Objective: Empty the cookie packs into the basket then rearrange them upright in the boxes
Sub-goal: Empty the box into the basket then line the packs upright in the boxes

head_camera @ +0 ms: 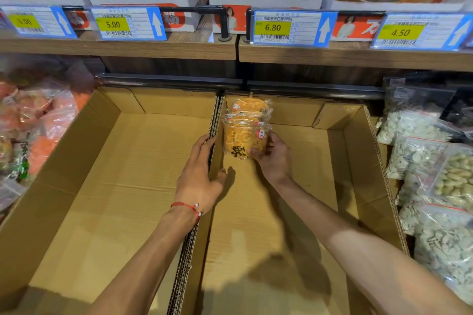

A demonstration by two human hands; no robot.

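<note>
Your right hand point(275, 156) has the front pack point(244, 139) by its right edge. The fingers point(272, 137) curl round behind it and the thumb pinches the lower front. The pack stands upright, face toward you, in the far left corner of the right box point(381, 161). It sits just in front of a few other packs point(249, 106) that stand in a row running back to the far side. Its left edge lies close to the doubled wall point(213, 120) shared with the left box point(115, 186), in which you can see no packs.

Your left hand point(199, 174) holds nothing. Its fingers lie fairly straight along the top of that wall, and the thumb is spread down inside the right box, near the pack's lower left corner.

The row grows toward you along the wall, and each pack's flat face lies across that line. Nothing props the front pack on your side, so when you let go it will likely tip toward you. Your left hand is the nearer one to catch it. The basket is not in view.
</note>
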